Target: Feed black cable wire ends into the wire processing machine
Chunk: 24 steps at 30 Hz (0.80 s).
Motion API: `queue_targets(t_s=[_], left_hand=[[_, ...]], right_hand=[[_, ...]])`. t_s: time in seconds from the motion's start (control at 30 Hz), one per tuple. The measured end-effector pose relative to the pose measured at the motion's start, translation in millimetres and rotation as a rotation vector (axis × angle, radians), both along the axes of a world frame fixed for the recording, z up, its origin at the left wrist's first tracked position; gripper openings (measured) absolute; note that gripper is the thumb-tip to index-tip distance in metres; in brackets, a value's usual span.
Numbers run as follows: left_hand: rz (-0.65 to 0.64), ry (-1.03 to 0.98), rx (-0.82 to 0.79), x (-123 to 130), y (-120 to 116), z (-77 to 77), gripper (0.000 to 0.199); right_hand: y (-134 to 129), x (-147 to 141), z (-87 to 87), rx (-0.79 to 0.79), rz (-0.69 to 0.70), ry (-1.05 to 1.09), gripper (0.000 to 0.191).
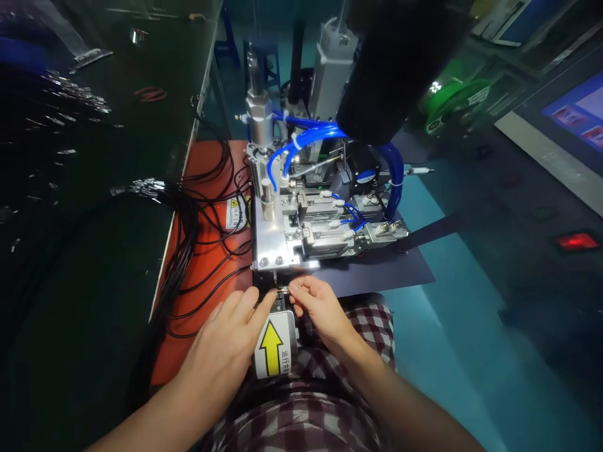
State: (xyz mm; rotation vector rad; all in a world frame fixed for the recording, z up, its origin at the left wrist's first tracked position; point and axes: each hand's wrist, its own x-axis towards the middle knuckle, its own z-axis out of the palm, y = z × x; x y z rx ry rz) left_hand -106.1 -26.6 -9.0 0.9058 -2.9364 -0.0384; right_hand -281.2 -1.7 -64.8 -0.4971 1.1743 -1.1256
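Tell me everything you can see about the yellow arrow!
The yellow arrow is flat and looks printed on a white, round-cornered panel. It has a dark outline, a wide head and a straight stem, and points away from the person, toward the silver machine. Black writing sits right of its stem. The left hand is beside the panel, maybe touching its edge.

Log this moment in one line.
Left hand: fingertip at small metal part | right hand: pinching same part | black cables: across orange surface
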Motion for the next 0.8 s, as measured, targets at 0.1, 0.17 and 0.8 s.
queue_targets(t_s=[0.1,0.17,0.8], left_hand=[[0.062,0.04,-0.057,-1.6,7.5,-2.9,0.053],[0.082,0.06,-0.082,-2.4,7.3,-5.4,0.048],[0.234,0.126,-0.167,-0.3,11.5,-9.1,0.033]], right_hand=[[0.2,0.2,0.2,-0.02,0.0,0.006,0.034],[0.0,0.5,0.1,-0.031,0.0,0.008,0.033],[-1.4,1.6,-2.8,-0.068,0.009,0.062,0.035]])
